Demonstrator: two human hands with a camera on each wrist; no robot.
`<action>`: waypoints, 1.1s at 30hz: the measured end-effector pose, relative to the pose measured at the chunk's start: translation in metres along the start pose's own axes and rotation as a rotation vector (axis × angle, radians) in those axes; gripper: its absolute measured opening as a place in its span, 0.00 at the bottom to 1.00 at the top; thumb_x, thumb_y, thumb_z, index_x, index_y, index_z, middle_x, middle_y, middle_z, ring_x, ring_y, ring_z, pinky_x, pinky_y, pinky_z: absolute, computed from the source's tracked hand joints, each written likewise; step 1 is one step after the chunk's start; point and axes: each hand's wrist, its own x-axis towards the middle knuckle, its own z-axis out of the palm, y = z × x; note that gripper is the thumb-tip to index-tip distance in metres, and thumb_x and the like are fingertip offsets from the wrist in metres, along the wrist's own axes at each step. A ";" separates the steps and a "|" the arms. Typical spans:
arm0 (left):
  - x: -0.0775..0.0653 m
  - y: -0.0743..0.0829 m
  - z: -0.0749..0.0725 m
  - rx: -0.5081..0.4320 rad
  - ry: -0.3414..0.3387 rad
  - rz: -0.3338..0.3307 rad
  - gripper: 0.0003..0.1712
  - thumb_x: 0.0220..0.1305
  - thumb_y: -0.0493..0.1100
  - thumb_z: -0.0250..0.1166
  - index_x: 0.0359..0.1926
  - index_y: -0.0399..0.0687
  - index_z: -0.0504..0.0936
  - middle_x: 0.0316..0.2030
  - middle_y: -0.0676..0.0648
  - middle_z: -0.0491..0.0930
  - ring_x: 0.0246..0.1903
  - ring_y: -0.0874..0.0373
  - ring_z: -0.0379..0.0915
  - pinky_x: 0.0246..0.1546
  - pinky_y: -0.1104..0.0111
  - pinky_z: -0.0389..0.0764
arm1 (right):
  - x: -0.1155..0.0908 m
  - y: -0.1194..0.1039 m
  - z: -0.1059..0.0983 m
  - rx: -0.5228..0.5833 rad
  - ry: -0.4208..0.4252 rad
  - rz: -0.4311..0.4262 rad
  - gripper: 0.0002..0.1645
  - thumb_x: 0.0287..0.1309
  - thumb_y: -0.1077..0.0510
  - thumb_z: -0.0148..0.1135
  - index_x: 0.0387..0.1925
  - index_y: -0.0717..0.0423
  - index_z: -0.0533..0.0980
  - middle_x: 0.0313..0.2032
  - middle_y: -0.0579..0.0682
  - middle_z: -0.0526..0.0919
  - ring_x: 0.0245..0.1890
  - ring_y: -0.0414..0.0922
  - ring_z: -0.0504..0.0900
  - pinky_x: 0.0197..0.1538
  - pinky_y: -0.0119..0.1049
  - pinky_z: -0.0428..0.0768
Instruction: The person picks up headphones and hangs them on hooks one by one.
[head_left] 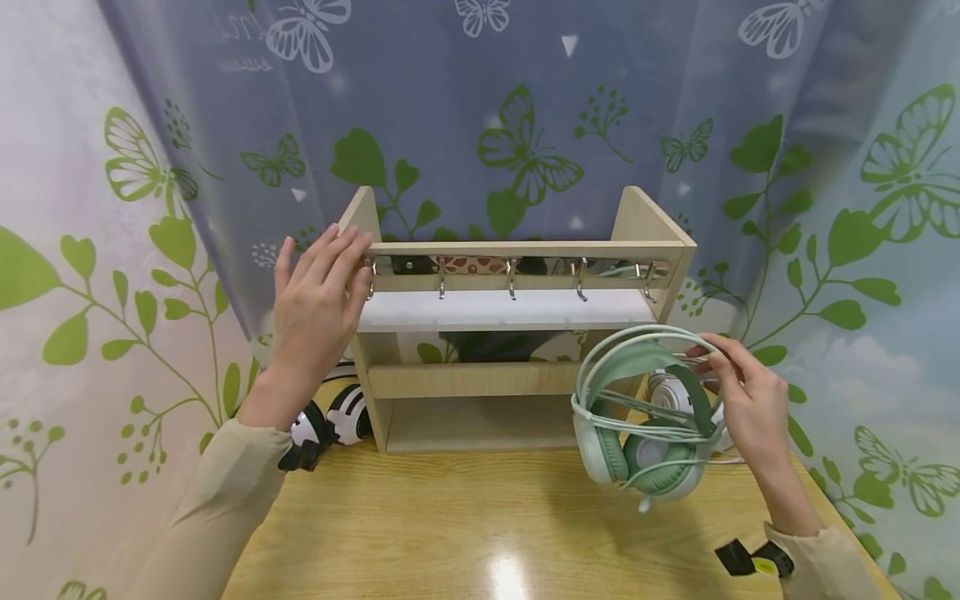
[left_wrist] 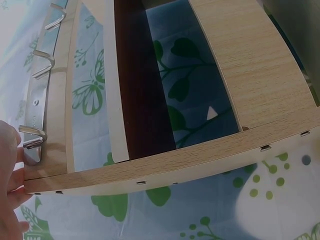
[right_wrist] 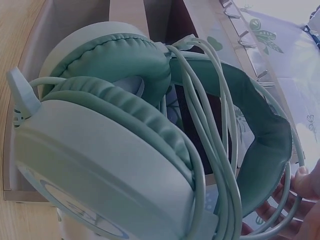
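Note:
Pale green headphones (head_left: 600, 454) hang from my right hand (head_left: 753, 400), which grips their headband at the front right of a wooden shelf rack (head_left: 472, 380). Their cable is gathered in loops across the opening between the green-padded ear cups, as the right wrist view shows, where the headphones (right_wrist: 110, 160) overlap the rack. My left hand (head_left: 315, 292) rests with extended fingers on the rack's upper left corner, beside the end hook. Several metal hooks (head_left: 512, 281) line the strip along the rack's top rail. In the left wrist view, fingertips (left_wrist: 17, 192) touch the rack's side edge.
Black-and-white headphones (head_left: 349, 414) lie on the wooden table (head_left: 450, 525) left of the rack, partly behind my left forearm. White headphones (head_left: 670, 393) sit at its right, partly hidden by the green pair. Patterned curtains (head_left: 450, 125) surround the table at back and sides.

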 end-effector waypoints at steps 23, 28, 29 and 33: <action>-0.001 -0.002 0.000 0.003 -0.016 0.001 0.22 0.77 0.45 0.56 0.66 0.45 0.78 0.64 0.42 0.78 0.69 0.46 0.67 0.76 0.47 0.46 | 0.011 -0.009 -0.002 0.014 0.009 -0.030 0.17 0.76 0.62 0.51 0.58 0.61 0.80 0.40 0.22 0.81 0.38 0.23 0.80 0.39 0.15 0.77; -0.001 -0.002 0.000 0.000 -0.007 0.005 0.21 0.76 0.45 0.56 0.66 0.45 0.78 0.64 0.42 0.78 0.69 0.46 0.68 0.76 0.47 0.46 | 0.013 -0.012 -0.003 0.012 0.002 -0.034 0.18 0.76 0.61 0.51 0.59 0.61 0.79 0.41 0.22 0.80 0.39 0.23 0.80 0.40 0.15 0.77; -0.001 -0.002 0.000 -0.002 -0.006 0.005 0.21 0.76 0.44 0.56 0.66 0.46 0.78 0.64 0.42 0.78 0.69 0.46 0.68 0.76 0.47 0.46 | 0.013 -0.013 -0.003 0.014 0.000 -0.034 0.18 0.76 0.61 0.50 0.59 0.61 0.79 0.41 0.22 0.80 0.39 0.23 0.80 0.40 0.15 0.77; -0.001 -0.001 0.000 -0.007 -0.001 0.007 0.21 0.76 0.44 0.57 0.66 0.46 0.78 0.63 0.43 0.78 0.69 0.47 0.68 0.76 0.47 0.46 | 0.015 -0.014 -0.004 0.023 -0.005 -0.032 0.18 0.77 0.61 0.50 0.60 0.62 0.79 0.41 0.22 0.80 0.39 0.24 0.81 0.41 0.15 0.77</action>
